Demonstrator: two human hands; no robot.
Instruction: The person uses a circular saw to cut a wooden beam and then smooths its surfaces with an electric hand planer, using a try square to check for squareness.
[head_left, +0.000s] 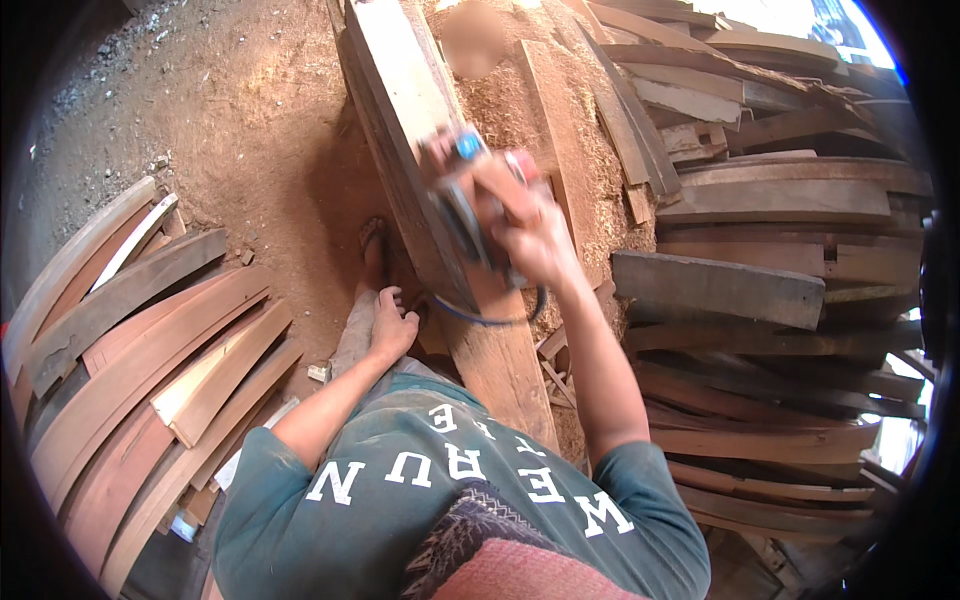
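Fingers of the right hand (540,243) grip a motion-blurred power tool (462,222), positioned over a long wooden beam (500,365). The left hand (396,326), its fingers relaxed and loosely curled, rests on the person's leg (353,334).

Bare right forearm (605,350) extends forward, elbow nearly straight; bare right hand (537,240) closed in a grip, fingers blurred. Bare left forearm (335,393) angles inward, elbow bent; bare left hand (396,324) rests against grey-clad left leg (351,335), fingers loosely curled, palm down.
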